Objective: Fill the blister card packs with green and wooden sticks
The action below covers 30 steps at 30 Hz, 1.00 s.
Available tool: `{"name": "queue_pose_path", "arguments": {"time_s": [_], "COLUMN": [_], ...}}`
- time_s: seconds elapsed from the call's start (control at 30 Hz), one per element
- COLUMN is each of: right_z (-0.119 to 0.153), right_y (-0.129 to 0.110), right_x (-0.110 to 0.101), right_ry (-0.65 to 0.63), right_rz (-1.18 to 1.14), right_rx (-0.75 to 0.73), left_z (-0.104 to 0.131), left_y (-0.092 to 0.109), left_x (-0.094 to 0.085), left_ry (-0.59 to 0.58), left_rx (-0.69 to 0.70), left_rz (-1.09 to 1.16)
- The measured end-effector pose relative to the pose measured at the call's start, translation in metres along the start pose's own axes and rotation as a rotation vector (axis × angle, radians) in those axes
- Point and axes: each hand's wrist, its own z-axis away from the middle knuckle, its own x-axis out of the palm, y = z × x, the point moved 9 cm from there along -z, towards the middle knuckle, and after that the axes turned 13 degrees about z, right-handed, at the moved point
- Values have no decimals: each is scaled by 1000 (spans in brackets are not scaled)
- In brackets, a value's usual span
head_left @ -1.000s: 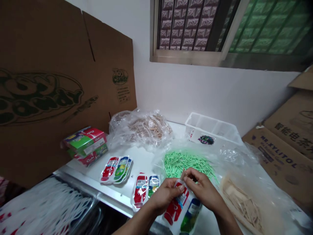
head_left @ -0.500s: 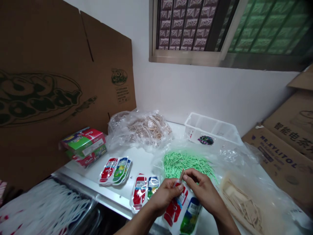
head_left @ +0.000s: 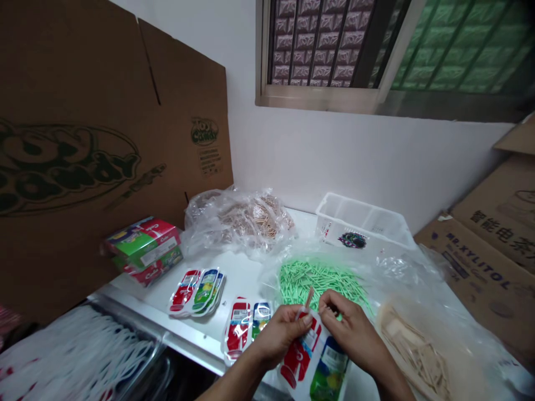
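A twin packet (head_left: pixel 301 356), one half red and the other blue and green, is held up in front of me near the table edge. My left hand (head_left: pixel 288 331) pinches its upper left edge, thumb on the front. From the top of the red half a thin brown stick (head_left: pixel 310 297) pokes up. My right hand (head_left: pixel 349 326) is closed at the packet's upper right corner, fingers curled in a pinch. A bright green stick end (head_left: pixel 339 317) shows among those fingers; the rest is hidden. Behind the hands lies a pile of light green sticks (head_left: pixel 317 281) on clear plastic.
More twin packets (head_left: pixel 200 292) lie left, with another packet (head_left: pixel 239 328) nearer me. Boxed packs (head_left: pixel 146 248) stand by a large carton (head_left: pixel 167 139). A bag of brown sticks (head_left: pixel 251 217), a white basket (head_left: pixel 363 223) and a bag with flat sticks (head_left: pixel 418 356) surround the work.
My right hand has let go of the brown stick and shifted slightly right, to the packet's other half. The brown stick stays upright by my left hand, which keeps its hold.
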Motion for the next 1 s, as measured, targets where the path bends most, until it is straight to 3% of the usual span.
{"name": "queue_pose_path", "arguments": {"time_s": [0.13, 0.37, 0.6, 0.73, 0.87, 1.0], "right_z": [3, -5, -11, -9, -5, 2], "right_y": [-1, -4, -12, -15, -9, 18], "right_x": [-2, -6, -13, -13, -30, -49], "right_ry": [-16, 54, 131, 153, 294, 456], "right_rz": [50, -147, -130, -112, -173, -493], "right_rx": [-19, 3, -56, -67, -39, 32], "left_z": [0, -1, 6, 9, 10, 11], "left_y": [3, 8, 34, 46, 52, 63], "left_x": [-5, -8, 1, 7, 7, -1], "left_ry": [31, 12, 42, 46, 70, 97], "left_rx": [12, 45, 201, 285, 292, 298], "left_rz": [-18, -227, -597, -675, -668, -564]}}
